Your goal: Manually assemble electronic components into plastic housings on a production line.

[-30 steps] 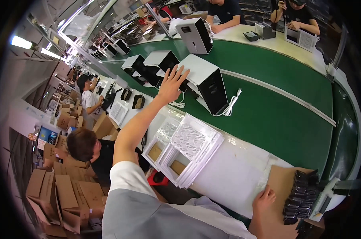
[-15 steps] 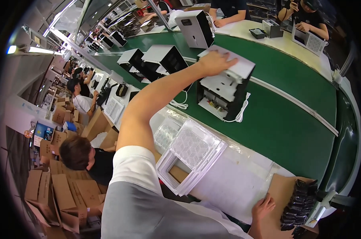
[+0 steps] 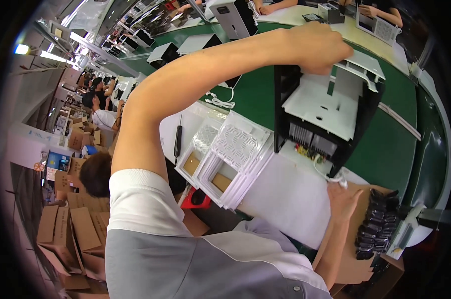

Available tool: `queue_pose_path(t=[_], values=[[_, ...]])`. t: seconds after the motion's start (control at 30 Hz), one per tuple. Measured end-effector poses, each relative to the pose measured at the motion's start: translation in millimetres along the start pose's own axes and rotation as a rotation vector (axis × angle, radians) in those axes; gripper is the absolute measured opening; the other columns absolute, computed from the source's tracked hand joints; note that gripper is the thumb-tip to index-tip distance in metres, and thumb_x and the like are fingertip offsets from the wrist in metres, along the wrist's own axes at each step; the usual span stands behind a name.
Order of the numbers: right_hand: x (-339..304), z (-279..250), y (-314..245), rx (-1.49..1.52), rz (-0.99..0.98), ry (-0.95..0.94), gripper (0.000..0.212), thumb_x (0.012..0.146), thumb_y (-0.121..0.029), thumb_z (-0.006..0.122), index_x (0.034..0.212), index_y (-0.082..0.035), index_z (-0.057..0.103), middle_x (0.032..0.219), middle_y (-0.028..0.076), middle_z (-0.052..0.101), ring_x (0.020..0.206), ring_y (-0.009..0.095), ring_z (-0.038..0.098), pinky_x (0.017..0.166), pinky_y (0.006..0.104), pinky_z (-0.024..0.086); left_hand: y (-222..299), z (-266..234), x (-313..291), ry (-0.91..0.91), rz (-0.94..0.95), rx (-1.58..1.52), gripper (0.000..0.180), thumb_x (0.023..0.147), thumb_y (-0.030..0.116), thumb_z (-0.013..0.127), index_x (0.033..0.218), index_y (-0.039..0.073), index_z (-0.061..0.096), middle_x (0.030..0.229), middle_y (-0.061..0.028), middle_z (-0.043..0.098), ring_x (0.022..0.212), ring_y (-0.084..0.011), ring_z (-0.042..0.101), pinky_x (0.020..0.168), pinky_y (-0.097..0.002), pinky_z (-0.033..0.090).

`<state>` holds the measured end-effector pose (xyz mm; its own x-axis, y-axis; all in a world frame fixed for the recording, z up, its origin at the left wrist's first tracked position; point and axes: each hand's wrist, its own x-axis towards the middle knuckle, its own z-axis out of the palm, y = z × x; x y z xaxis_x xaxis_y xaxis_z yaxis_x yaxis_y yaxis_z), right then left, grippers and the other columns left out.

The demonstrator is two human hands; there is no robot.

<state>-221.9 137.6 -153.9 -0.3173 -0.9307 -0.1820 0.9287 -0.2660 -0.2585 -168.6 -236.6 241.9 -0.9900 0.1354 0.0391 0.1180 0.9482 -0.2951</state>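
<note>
A black and white box-shaped appliance housing (image 3: pixel 325 109) stands at the near edge of the conveyor, overlapping the white worktop. Its open side shows a white inner plate and coloured wires at the bottom. My left hand (image 3: pixel 322 47), arm stretched across the view, is closed over its top edge; the fingertips are partly hidden. By the housing's lower right corner hangs a bundled white power cord (image 3: pixel 337 178). Just below that cord my right hand (image 3: pixel 344 199) is open, thumb and fingers apart. Stacked white patterned plastic frames (image 3: pixel 240 149) lie left of the housing.
A black screwdriver (image 3: pixel 178 142) lies beside the frames. Several black parts (image 3: pixel 377 224) sit on cardboard at the right. More housings (image 3: pixel 233 17) stand on the green conveyor (image 3: pixel 385 134). Cardboard boxes (image 3: pixel 81 229) pile up at the left, near other people. Co-workers' hands show across the conveyor.
My left hand has brought the housing off the conveyor's middle, toward me and to the right. My right hand has risen from the cardboard to near the housing's cord, fingers now spread.
</note>
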Motion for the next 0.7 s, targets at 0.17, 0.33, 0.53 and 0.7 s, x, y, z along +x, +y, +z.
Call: queue_pose_path(t=[0.17,0.33,0.53,0.7], values=[[-30,35,-38,-0.105,-0.071,0.116,0.075,0.105,-0.060,0.049,0.144,0.005,0.050,0.134,0.015,0.067,0.124,0.027,0.064,0.109,0.0397,0.050,64,14,18,-0.076,0.063,-0.255,0.019,0.076,0.009,0.064,0.093,0.004,0.073,0.092,-0.0218,0.074,0.089,-0.0433,0.072,0.080,-0.0504,0.058],[-90,21,-40,-0.757,-0.199,0.451,0.042,0.105,-0.018,0.061,0.142,0.001,0.058,0.121,0.004,0.069,0.102,0.014,0.066,0.087,0.0295,0.052,121,104,49,-0.380,0.107,-0.511,0.025,0.073,0.013,0.064,0.094,0.007,0.075,0.096,-0.0217,0.075,0.095,-0.0427,0.072,0.078,-0.0530,0.059],[-128,-7,-26,-1.114,-0.036,0.567,0.030,0.100,-0.014,0.069,0.125,0.002,0.063,0.090,0.003,0.067,0.074,0.010,0.063,0.066,0.0259,0.051,200,285,65,-0.498,0.186,-0.689,0.034,0.070,0.009,0.061,0.100,0.007,0.077,0.094,-0.0229,0.075,0.095,-0.0434,0.073,0.080,-0.0533,0.060],[-119,-39,-14,-1.165,-0.048,0.717,0.019,0.098,-0.011,0.071,0.112,0.000,0.067,0.079,0.001,0.064,0.067,0.008,0.058,0.058,0.0250,0.046,218,340,67,-0.558,0.130,-0.719,0.032,0.068,0.008,0.063,0.096,0.004,0.077,0.098,-0.0212,0.076,0.095,-0.0419,0.073,0.081,-0.0520,0.059]])
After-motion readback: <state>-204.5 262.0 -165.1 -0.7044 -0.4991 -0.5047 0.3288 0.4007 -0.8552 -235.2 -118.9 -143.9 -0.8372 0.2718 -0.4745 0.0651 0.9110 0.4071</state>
